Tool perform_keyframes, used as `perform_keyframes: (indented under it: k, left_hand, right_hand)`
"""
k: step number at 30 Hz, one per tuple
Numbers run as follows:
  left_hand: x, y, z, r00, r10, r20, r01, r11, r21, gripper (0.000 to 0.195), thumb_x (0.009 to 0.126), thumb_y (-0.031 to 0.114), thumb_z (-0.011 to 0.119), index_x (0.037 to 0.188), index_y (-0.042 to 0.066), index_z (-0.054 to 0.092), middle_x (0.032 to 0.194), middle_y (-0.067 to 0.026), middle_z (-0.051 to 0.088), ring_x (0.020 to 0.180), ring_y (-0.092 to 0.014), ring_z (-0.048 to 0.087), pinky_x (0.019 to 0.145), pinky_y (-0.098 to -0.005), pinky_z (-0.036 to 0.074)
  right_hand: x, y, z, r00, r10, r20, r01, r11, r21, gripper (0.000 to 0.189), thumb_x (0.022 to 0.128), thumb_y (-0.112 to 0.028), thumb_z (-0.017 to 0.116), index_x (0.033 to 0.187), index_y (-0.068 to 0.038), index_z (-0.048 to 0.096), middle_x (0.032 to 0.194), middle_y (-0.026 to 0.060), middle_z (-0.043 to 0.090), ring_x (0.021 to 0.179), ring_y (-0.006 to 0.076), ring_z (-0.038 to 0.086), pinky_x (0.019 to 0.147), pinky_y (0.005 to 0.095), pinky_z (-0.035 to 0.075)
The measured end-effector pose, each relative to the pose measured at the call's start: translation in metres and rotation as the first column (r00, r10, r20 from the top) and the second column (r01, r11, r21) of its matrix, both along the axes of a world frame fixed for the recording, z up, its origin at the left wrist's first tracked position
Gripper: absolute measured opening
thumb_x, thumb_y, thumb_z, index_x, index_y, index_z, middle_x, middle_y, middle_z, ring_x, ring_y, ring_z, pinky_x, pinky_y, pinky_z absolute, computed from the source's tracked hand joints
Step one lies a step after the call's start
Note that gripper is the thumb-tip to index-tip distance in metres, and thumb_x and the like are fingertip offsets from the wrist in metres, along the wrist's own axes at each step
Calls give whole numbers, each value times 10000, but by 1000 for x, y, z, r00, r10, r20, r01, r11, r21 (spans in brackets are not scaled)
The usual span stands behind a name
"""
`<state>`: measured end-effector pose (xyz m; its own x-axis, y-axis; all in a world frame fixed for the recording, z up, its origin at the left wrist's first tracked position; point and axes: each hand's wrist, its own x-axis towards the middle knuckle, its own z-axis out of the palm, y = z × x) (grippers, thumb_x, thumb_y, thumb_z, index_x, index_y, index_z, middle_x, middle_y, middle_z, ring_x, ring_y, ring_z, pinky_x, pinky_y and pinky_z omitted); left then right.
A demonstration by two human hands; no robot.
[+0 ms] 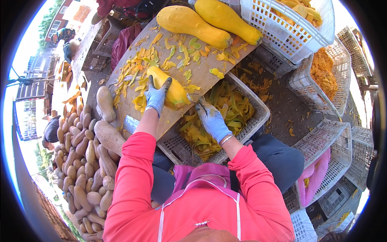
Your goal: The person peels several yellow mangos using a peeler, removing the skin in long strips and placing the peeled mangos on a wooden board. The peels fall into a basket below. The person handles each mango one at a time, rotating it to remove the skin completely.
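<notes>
My left hand (pixel 156 96), in a blue work glove with dark fingertips, presses its spread fingers on a yellow peeled squash (pixel 176 94). The squash lies on a board tabletop (pixel 193 83) strewn with peel. In my right hand (pixel 213 119), also gloved, is a small peeler (pixel 191 98), its metal end at the near tip of the squash. My fingers hide most of its handle. Below that hand, a plastic crate (pixel 263 116) between my knees is heaped with green and yellow peelings (pixel 239 113).
Two peeled squashes (pixel 193 25) lie at the table's far end. A wide metal blade (pixel 130 124) rests near my left forearm, by unpeeled squashes (pixel 105 104). A large squash pile (pixel 80 169) is at left. White crates (pixel 290 33) and a crate of orange pulp (pixel 322 74) stand right.
</notes>
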<state>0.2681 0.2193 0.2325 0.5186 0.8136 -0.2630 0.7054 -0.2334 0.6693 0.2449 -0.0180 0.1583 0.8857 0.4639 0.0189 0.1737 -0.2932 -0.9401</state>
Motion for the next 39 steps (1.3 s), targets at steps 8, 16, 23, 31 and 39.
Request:
perform_keyframes:
  k: [8, 16, 23, 31, 39]
  left_hand:
    - [10, -2, -25, 917, 214, 337, -82, 927, -365, 1116, 789, 216, 893, 1656, 116, 197, 1398, -173, 576, 1104, -269, 658, 928, -394, 568]
    - [3, 10, -34, 931, 232, 281, -131, 932, -338, 1116, 795, 228, 876, 1662, 127, 181, 1418, -182, 568, 1119, -280, 654, 950, -409, 564]
    - [3, 17, -42, 948, 144, 286, -68, 964, -259, 1091, 807, 246, 864, 1660, 132, 193, 1393, -185, 590, 1103, -268, 663, 939, -395, 570]
    - [-6, 9, -31, 871, 264, 414, 4, 839, -544, 1022, 877, 265, 824, 1662, 120, 187, 1352, -166, 616, 1102, -234, 653, 910, -396, 577]
    - [-53, 72, -91, 785, 518, 339, 144, 379, -914, 582, 955, 384, 734, 1400, 42, 581, 1267, -128, 695, 1089, -284, 684, 986, -414, 557]
  right_hand:
    - [-57, 22, -6, 996, 68, -65, -75, 992, -106, 445, 1022, -297, 584, 1333, 21, 589, 1150, 319, 658, 1066, 485, 638, 919, 508, 518]
    - [-20, 11, 53, 998, 60, 2, -58, 979, -198, 462, 1000, -320, 614, 1389, -75, 579, 1088, 219, 652, 913, 421, 679, 749, 489, 548]
    - [-58, -20, 8, 946, 318, -53, -308, 840, -447, 462, 995, -345, 601, 1407, -138, 572, 1139, 195, 635, 896, 402, 683, 753, 495, 555]
    - [30, 40, 20, 996, 44, 82, -42, 999, -25, 380, 1031, -296, 593, 1303, -31, 602, 1069, 260, 654, 973, 463, 624, 847, 499, 513]
    - [41, 120, 10, 962, 119, -245, -81, 984, 158, 553, 1023, -411, 603, 1432, -40, 577, 1304, 265, 652, 1188, 390, 634, 1026, 425, 485]
